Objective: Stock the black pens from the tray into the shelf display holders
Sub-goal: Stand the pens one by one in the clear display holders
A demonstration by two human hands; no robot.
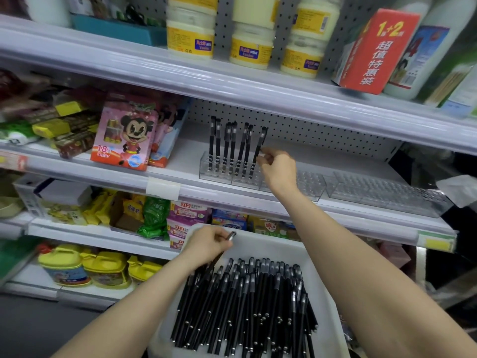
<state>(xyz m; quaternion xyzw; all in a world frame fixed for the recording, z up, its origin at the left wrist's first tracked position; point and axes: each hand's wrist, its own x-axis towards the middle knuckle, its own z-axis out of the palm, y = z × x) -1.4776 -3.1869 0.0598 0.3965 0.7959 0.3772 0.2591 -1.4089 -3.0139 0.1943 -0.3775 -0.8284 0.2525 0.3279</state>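
The right hand point(277, 166) pinches a black pen point(259, 148), seating it in the clear holder point(227, 178) on the shelf point(185, 158). The left hand point(209, 244) grips a second pen point(230, 236) above the tray point(260, 245); it probably goes in the next free hole.

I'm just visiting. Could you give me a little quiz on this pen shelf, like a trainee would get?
1. True or false: the left hand holds nothing.
2. Where does the right hand pinch a pen? A: on the top shelf. B: at the clear holder. C: on the floor.
3. Fill in: the loose black pens lie in a white ____.
Key: 1 false, it grips a second pen. 2 B. 3 tray.
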